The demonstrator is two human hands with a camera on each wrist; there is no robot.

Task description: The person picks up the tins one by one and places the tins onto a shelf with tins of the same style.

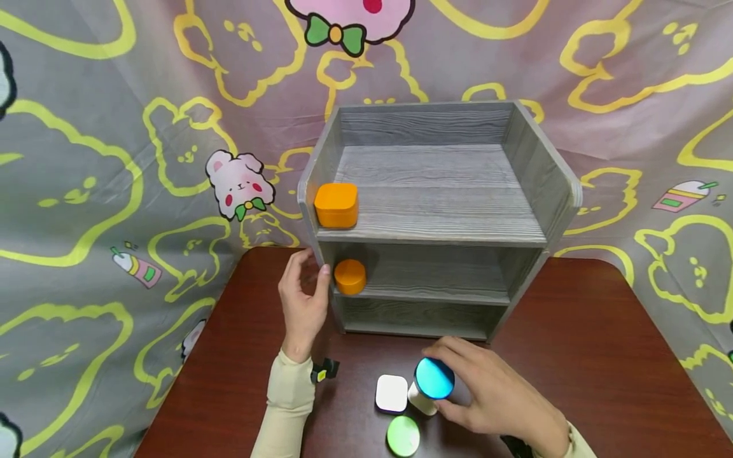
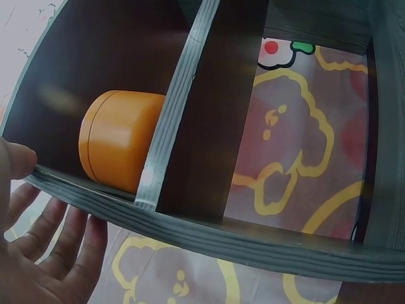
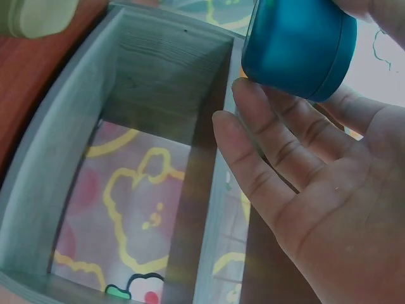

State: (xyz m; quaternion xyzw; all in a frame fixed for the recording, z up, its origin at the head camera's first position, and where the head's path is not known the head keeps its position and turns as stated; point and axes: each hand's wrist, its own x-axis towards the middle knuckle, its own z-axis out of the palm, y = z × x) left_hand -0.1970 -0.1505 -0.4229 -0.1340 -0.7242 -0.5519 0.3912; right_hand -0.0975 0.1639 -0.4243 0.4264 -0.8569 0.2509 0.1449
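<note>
My right hand (image 1: 487, 391) holds a round blue tin (image 1: 434, 378) between thumb and fingers above the table. In the right wrist view the tin (image 3: 297, 47) looks teal, with a seam near one end. My left hand (image 1: 305, 305) grips the front edge of the grey wooden shelf's (image 1: 435, 242) left side panel, thumb inside and fingers outside. Near that thumb, a round orange tin (image 2: 123, 139) stands on the middle level. A square orange tin (image 1: 336, 207) sits at the top level's left end. Beside the blue tin are a white square tin (image 1: 392, 393) and a green round tin (image 1: 403, 436).
The shelf stands at the back of a dark red-brown table (image 1: 595, 343). Behind it hangs a patterned cloth (image 1: 458, 57). Part of a pale cylindrical shape (image 1: 421, 403) shows just beneath the blue tin.
</note>
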